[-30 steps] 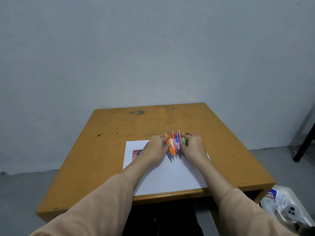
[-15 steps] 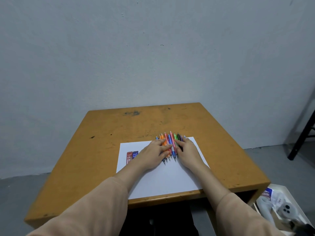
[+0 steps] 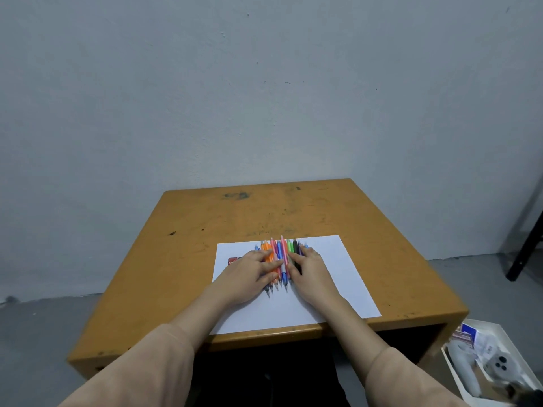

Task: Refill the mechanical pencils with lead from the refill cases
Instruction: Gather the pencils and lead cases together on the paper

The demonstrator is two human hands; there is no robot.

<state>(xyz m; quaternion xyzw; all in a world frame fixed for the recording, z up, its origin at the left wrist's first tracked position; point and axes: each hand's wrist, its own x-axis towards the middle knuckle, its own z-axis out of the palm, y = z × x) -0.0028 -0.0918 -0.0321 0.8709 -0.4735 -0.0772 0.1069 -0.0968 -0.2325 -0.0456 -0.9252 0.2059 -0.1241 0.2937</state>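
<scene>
We find the left grip (image 3: 252, 273) and right grip (image 3: 312, 270) flat, fingers straight, on the pencils (image 3: 282, 255); uneven pressure could roll them off the surface (image 3: 205, 221).

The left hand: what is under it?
The left hand rests on the row of mechanical pencils, on the white paper. It covers the orange ones' middles. A red refill case peeks out beside it; the rest is hidden.
</scene>
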